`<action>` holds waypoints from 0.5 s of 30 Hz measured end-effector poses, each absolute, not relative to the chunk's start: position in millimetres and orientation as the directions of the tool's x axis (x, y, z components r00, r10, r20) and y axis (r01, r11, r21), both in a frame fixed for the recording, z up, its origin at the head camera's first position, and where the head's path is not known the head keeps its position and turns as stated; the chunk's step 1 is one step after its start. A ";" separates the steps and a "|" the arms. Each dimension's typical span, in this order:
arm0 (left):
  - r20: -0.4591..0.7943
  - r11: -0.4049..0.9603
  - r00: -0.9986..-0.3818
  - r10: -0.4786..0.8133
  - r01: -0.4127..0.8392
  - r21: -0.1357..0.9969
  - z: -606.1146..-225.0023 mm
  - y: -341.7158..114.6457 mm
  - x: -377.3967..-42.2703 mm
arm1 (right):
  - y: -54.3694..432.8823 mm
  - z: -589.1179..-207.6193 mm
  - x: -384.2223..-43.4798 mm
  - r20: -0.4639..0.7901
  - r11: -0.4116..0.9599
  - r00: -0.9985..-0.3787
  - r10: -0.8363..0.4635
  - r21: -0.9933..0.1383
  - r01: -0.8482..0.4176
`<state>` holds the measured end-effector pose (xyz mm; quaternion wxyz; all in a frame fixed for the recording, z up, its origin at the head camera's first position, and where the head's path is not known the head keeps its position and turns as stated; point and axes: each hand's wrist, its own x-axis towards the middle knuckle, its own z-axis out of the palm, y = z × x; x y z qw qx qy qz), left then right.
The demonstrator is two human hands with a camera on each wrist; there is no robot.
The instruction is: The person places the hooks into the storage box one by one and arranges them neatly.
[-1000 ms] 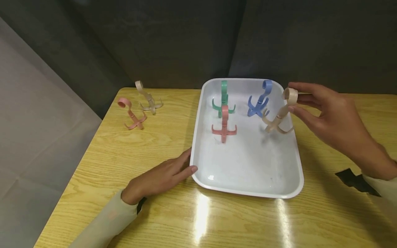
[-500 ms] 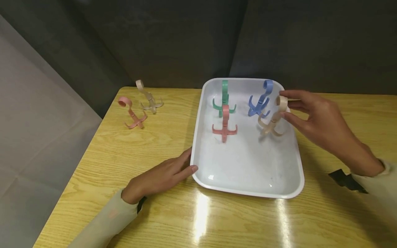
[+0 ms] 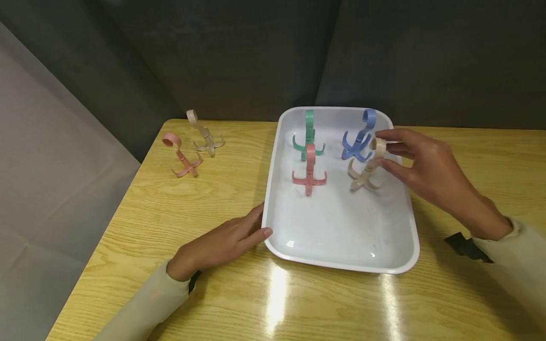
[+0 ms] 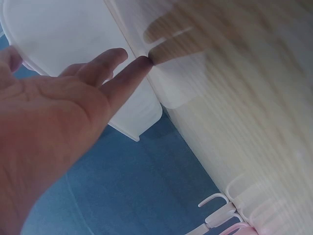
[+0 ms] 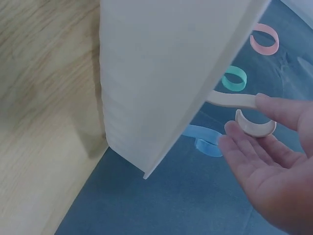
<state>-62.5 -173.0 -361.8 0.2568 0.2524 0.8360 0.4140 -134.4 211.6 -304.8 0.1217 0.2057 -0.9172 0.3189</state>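
In the head view my right hand (image 3: 435,173) pinches the curled top of a beige four-pronged hook (image 3: 364,176). The hook leans inside the white tray (image 3: 341,266), near its right wall; whether its prongs touch the floor I cannot tell. The right wrist view shows thumb and fingertips about the hook's curl (image 5: 257,128). My left hand (image 3: 222,244) rests against the tray's left side, thumb at the rim, fingers straight along the outer wall. A blue hook (image 3: 356,142), a green hook (image 3: 309,139) and a pink hook (image 3: 309,175) stand in the tray.
Left of the tray, a second pink hook (image 3: 183,158) and a second beige hook (image 3: 206,137) stand on the wooden table (image 3: 170,213). A dark cloth (image 3: 239,57) hangs behind the table's back edge, and pale fabric (image 3: 47,166) lies beyond its left edge.
My right hand has brought the beige hook leftward and down, from over the tray's right rim to inside it. The left hand and the other hooks stay put.
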 end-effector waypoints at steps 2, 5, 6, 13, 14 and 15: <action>-0.221 0.530 -0.740 0.635 0.209 0.822 -361.8 -173.0 -62.4 | 211.0 -306.0 -134.5 0.340 0.720 -0.892 -0.297 -0.534 -0.443; -0.222 0.534 -0.743 0.632 0.210 0.819 -361.8 -173.1 -62.3 | 210.2 -307.8 -134.9 0.328 0.723 -0.897 -0.296 -0.537 -0.434; -0.221 0.535 -0.743 0.632 0.211 0.818 -361.8 -173.2 -62.3 | 210.0 -308.3 -135.1 0.327 0.722 -0.898 -0.296 -0.538 -0.434; -0.224 0.539 -0.745 0.629 0.211 0.815 -361.9 -173.4 -62.5 | 208.4 -310.7 -135.5 0.318 0.723 -0.900 -0.297 -0.541 -0.430; -0.223 0.539 -0.745 0.629 0.211 0.816 -362.0 -173.4 -62.6 | 208.2 -311.2 -135.6 0.318 0.719 -0.900 -0.299 -0.544 -0.432; -0.223 0.538 -0.744 0.629 0.210 0.816 -362.0 -173.3 -62.6 | 208.0 -311.8 -135.6 0.319 0.716 -0.898 -0.302 -0.546 -0.435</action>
